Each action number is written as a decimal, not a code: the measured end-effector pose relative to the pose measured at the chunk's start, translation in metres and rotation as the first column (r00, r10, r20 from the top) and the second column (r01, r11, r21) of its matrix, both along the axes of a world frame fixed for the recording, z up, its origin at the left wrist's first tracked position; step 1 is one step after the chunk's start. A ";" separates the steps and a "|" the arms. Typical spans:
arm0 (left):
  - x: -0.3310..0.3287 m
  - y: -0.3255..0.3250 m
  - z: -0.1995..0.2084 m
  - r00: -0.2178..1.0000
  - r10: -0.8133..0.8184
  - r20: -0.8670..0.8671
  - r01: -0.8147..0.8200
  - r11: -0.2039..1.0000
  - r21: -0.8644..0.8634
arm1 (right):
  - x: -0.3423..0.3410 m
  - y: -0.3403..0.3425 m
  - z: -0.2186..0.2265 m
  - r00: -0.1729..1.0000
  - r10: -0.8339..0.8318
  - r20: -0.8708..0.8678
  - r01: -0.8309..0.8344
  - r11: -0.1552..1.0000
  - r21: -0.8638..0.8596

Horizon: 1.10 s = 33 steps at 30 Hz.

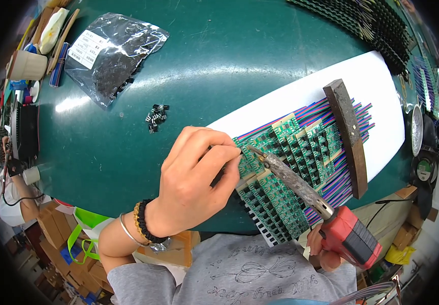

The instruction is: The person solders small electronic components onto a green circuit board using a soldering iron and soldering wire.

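My left hand (196,175) has its thumb and fingertips pinched together at the near-left edge of the green circuit boards (280,195). Whatever small thing they hold is hidden by the fingers. My right hand (323,249) is wrapped around the red-and-black handle of a soldering iron (301,188). Its tip points up and left, just beside my left fingertips, over the boards. The boards lie in stacked, overlapping rows with small black parts along them. Bundles of pink, blue and green wires (339,185) run out from the boards under a dark bar (349,137).
A white sheet (377,86) lies beneath the boards. A small pile of black components (157,118) sits on the green table (204,46), with a clear bag of black parts (115,58) farther left. More stacked boards (362,23) stand at the far right. A white cup (29,65) is at far left.
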<state>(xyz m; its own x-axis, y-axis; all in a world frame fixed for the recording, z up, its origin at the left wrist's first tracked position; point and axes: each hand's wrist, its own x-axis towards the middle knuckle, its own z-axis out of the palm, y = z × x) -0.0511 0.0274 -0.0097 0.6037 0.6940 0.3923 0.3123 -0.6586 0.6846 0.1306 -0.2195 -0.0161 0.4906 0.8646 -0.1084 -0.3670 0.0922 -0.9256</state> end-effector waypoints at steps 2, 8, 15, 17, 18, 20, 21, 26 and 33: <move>-0.001 -0.003 -0.001 1.000 0.007 -0.014 -0.007 1.000 0.010 | 0.029 -0.019 -0.027 0.963 0.209 0.169 -0.217 0.976 0.028; 0.001 -0.001 0.000 1.000 -0.005 -0.013 0.005 1.000 -0.001 | 0.024 -0.035 -0.026 0.963 0.147 0.226 -0.132 0.988 -0.081; 0.000 -0.001 0.003 0.999 0.006 -0.050 -0.004 1.000 0.023 | 0.029 -0.003 -0.027 0.932 0.329 0.152 -0.355 0.914 0.197; 0.000 0.000 0.005 0.998 0.015 -0.067 -0.015 1.000 0.005 | 0.030 -0.005 -0.035 0.911 0.309 0.274 -0.382 0.884 0.271; -0.001 0.001 0.005 0.997 0.009 -0.073 -0.008 1.000 0.010 | 0.032 -0.005 -0.033 0.889 0.327 0.321 -0.409 0.882 0.233; -0.008 0.002 0.002 1.000 0.013 -0.022 -0.015 0.993 -0.113 | 0.032 -0.001 -0.029 0.864 0.349 0.362 -0.438 0.876 0.201; -0.010 0.002 0.003 0.999 0.027 -0.021 -0.030 0.985 -0.171 | 0.031 0.000 -0.027 0.876 0.338 0.344 -0.426 0.876 0.224; -0.010 0.000 0.005 0.999 0.041 -0.007 -0.041 0.997 -0.060 | 0.032 -0.007 -0.024 0.920 0.274 0.279 -0.352 0.891 0.287; -0.014 -0.012 0.007 0.991 0.117 0.062 -0.110 0.989 -0.103 | 0.010 -0.014 0.003 0.976 -0.022 0.219 0.012 0.999 0.045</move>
